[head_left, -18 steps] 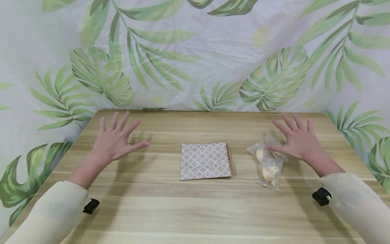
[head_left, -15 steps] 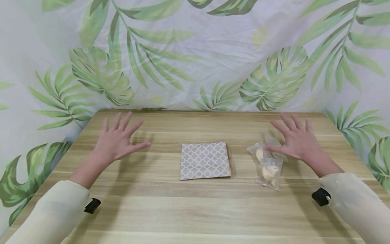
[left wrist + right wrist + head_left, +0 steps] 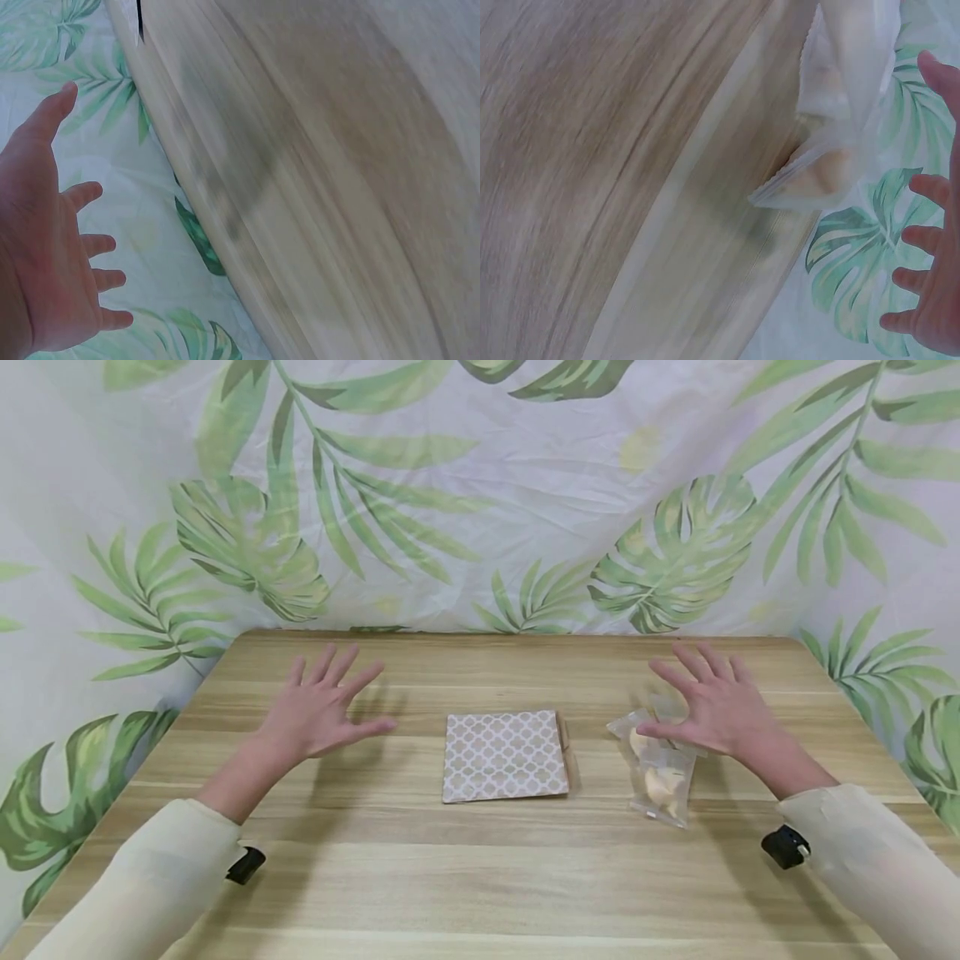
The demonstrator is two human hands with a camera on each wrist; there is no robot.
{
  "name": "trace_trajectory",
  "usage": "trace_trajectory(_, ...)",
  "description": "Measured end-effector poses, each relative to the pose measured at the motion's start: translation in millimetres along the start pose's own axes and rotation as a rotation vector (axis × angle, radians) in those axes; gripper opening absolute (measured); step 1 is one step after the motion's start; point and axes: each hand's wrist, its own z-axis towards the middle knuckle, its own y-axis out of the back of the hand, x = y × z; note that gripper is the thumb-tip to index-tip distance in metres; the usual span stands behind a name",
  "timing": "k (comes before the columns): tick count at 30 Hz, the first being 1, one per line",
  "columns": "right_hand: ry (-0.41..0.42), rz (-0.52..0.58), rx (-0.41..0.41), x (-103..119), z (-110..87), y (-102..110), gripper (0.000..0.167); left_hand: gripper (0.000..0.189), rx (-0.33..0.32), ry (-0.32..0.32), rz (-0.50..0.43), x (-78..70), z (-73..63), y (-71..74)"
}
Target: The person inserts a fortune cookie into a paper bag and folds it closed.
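My left hand [image 3: 311,714] hovers over the left part of the table, fingers spread wide and holding nothing. In the left wrist view the same hand [image 3: 45,247] shows its palm and splayed fingers. On the right, my right hand [image 3: 716,710] is spread too, its thumb overlapping the clear plastic packets [image 3: 663,785] in the head view. Pale, cream-coloured pieces show through the packets. Between the hands lies a flat, folded paper bag [image 3: 506,756] with a beige and white lattice pattern. In the right wrist view, the packets [image 3: 817,169] appear beside the right hand [image 3: 937,262].
The wooden table [image 3: 480,877] ends at a back edge against a leaf-printed cloth [image 3: 540,493]. Small black devices sit at both sleeves, one by the left cuff [image 3: 246,864] and one by the right cuff [image 3: 785,847].
Both hands have moved inward, the left hand rightward and slightly down, the right hand a little leftward. The paper bag and packets stay in place.
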Motion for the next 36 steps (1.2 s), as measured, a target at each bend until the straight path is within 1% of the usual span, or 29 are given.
trace_trajectory(3, 0.021, 0.023, 0.004, 5.9, 1.1, 2.0, 0.093, 0.091, -0.008, -0.028, -0.018, -6.6, 2.7, -1.2)
trace_trajectory(8, 0.061, 0.069, 0.015, 16.4, 3.3, 5.1, 0.091, 0.090, -0.048, -0.086, -0.050, -16.5, 7.3, -4.3)
trace_trajectory(10, 0.090, 0.087, -0.006, 19.4, 4.3, 4.9, 0.089, 0.091, -0.052, -0.105, -0.062, -20.3, 9.2, -5.4)
trace_trajectory(13, 0.146, 0.116, -0.059, 22.4, 6.6, 3.4, 0.088, 0.092, -0.055, -0.137, -0.077, -26.0, 12.0, -6.4)
trace_trajectory(15, 0.169, 0.137, -0.070, 24.9, 7.5, 3.6, 0.086, 0.092, -0.055, -0.156, -0.091, -29.1, 13.7, -6.9)
trace_trajectory(17, 0.180, 0.159, -0.061, 28.0, 8.5, 4.0, 0.083, 0.090, -0.060, -0.183, -0.106, -32.1, 15.4, -7.4)
trace_trajectory(20, 0.171, 0.219, -0.017, 34.0, 8.8, 5.6, 0.079, 0.089, -0.061, -0.222, -0.131, -35.8, 17.8, -8.7)
trace_trajectory(25, 0.168, 0.310, 0.036, 43.6, 9.7, 5.3, 0.079, 0.088, -0.077, -0.283, -0.181, -41.3, 22.0, -9.9)
trace_trajectory(30, 0.195, 0.357, 0.033, 53.2, 11.7, 4.4, 0.076, 0.085, -0.091, -0.327, -0.214, -48.9, 25.0, -8.8)
trace_trajectory(36, 0.204, 0.383, 0.038, 65.3, 13.7, 2.6, 0.073, 0.084, -0.088, -0.365, -0.216, -58.2, 27.6, -9.0)
